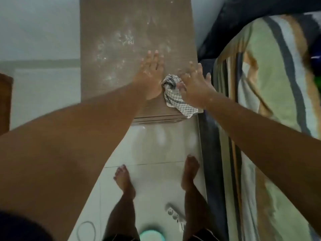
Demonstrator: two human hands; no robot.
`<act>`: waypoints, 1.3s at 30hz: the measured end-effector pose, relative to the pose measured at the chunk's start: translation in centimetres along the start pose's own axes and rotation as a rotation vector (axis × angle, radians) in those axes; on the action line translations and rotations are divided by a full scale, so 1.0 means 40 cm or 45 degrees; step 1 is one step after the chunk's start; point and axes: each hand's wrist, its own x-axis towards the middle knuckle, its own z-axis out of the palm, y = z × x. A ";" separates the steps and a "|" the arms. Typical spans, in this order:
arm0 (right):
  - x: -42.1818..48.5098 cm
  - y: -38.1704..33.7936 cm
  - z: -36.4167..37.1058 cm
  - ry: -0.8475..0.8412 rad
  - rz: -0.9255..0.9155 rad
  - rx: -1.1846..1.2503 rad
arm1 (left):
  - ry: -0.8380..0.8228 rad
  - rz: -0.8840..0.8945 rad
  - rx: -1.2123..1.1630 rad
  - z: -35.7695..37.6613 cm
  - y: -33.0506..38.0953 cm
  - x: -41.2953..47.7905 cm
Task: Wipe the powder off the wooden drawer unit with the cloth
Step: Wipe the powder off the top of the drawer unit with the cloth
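bed (pixel 271 87) beside drawer unit (pixel 121 23), cloth (pixel 175 96) seemingly underhand

Glossy white floor tiles (pixel 152 146) reflect soft, dim light. A bed with a striped green, grey and brown cover (pixel 271 80) runs along the right. A white power strip (pixel 173 213) lies on the floor, and a pale wall (pixel 38 26) stands behind.

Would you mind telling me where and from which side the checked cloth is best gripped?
Probably the bunched upper part of the checked cloth, pinched from above: it stands in raised folds beside the right hand, while the flat tail overhangs the drawer unit's front-right corner.
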 end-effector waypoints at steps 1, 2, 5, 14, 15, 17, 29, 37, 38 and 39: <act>0.007 0.009 0.029 -0.040 -0.001 -0.023 | -0.029 0.001 0.047 0.025 0.004 0.021; 0.017 0.019 0.053 -0.072 -0.023 -0.018 | -0.034 0.007 -0.006 0.046 -0.003 0.045; 0.030 0.038 0.147 -0.094 -0.094 -0.040 | -0.040 0.035 -0.021 0.114 -0.005 0.103; 0.076 0.070 0.226 0.129 -0.102 0.145 | 0.206 0.211 -0.145 0.123 -0.089 0.227; 0.077 0.070 0.224 0.151 -0.122 0.216 | 0.218 0.183 -0.150 0.120 -0.095 0.240; 0.077 0.071 0.204 0.219 -0.156 0.307 | 0.224 0.113 -0.173 0.119 -0.096 0.265; 0.516 0.114 -0.080 0.622 -0.030 0.469 | 0.503 -0.010 -0.221 0.177 -0.097 0.289; 0.832 0.079 -0.165 0.439 0.049 0.211 | 0.622 0.020 -0.214 0.195 -0.102 0.302; 0.844 0.070 -0.159 0.384 0.105 0.166 | 0.635 0.026 -0.210 0.197 -0.103 0.303; 0.849 0.062 -0.153 0.354 0.143 0.140 | 0.644 0.032 -0.205 0.199 -0.105 0.304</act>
